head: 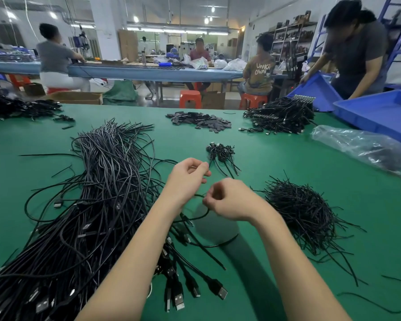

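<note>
A big heap of loose black USB cables covers the left of the green table. My left hand is raised over the middle, its fingers curled and pinching a thin black cable that loops down between my arms. Just right of it, my right hand has its fingers curled round the same cable. Beyond my hands lies a small group of coiled, tied cables. A pile of short black twist ties sits to the right of my right hand.
Small black flat pieces are heaped at the far centre, with more cable bundles at far right and far left. Blue trays and a clear plastic bag lie on the right. A person leans over the trays; others sit behind.
</note>
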Motion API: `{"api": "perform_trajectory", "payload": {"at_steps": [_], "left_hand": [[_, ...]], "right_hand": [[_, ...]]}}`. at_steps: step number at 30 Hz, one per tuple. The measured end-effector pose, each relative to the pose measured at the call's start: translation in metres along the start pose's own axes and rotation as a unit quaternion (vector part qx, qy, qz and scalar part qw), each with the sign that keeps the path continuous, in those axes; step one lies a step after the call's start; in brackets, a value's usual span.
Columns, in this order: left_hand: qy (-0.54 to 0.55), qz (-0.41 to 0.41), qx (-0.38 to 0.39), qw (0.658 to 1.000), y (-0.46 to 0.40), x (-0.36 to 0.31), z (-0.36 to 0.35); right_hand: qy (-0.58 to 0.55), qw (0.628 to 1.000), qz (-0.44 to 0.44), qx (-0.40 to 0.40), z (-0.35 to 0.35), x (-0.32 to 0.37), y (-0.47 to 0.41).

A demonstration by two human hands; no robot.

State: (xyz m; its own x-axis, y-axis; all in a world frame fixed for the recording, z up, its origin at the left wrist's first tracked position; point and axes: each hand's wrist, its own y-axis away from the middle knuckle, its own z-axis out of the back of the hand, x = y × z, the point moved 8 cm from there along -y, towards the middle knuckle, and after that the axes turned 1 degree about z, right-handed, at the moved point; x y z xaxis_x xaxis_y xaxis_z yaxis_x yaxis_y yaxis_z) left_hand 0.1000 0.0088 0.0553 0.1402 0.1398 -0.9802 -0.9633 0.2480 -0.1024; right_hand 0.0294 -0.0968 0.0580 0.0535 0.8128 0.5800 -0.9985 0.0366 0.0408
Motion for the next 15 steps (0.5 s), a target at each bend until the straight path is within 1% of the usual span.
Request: {"api": "perform_trajectory", "payload": {"at_steps": [3, 4, 6, 7, 9, 12, 13, 15], "left_hand": [[-0.056, -0.032, 0.033, 0.997, 0.002, -0.008, -0.003], [-0.084, -0.047, 0.049, 0.994, 0.004, -0.011, -0.006], [-0.153, -0.083, 0.073, 0.982, 0.009, -0.016, -0.009], [-0.183, -0.099, 0.080, 0.975, 0.012, -0.019, -0.011], [-0.215, -0.124, 0.089, 0.964, 0.017, -0.023, -0.014], [-0.244, -0.144, 0.093, 0.955, 0.019, -0.026, -0.012], [-0.264, -0.151, 0.089, 0.948, 0.019, -0.026, -0.009], [-0.294, -0.176, 0.067, 0.937, 0.019, -0.031, -0.005]], "right_hand": [[-0.120, 0.993, 0.004, -0.008, 0.013, -0.006, 0.005], [-0.145, 0.989, 0.001, -0.028, 0.020, -0.007, 0.007], [-0.207, 0.973, -0.013, -0.101, 0.043, -0.011, 0.010], [-0.271, 0.953, -0.025, -0.131, 0.054, -0.014, 0.013], [-0.406, 0.901, -0.026, -0.147, 0.070, -0.017, 0.021], [-0.475, 0.869, 0.019, -0.139, 0.093, -0.012, 0.036], [-0.502, 0.851, 0.038, -0.148, 0.102, -0.012, 0.041], [-0.541, 0.816, 0.062, -0.193, 0.124, -0.016, 0.051]]}}
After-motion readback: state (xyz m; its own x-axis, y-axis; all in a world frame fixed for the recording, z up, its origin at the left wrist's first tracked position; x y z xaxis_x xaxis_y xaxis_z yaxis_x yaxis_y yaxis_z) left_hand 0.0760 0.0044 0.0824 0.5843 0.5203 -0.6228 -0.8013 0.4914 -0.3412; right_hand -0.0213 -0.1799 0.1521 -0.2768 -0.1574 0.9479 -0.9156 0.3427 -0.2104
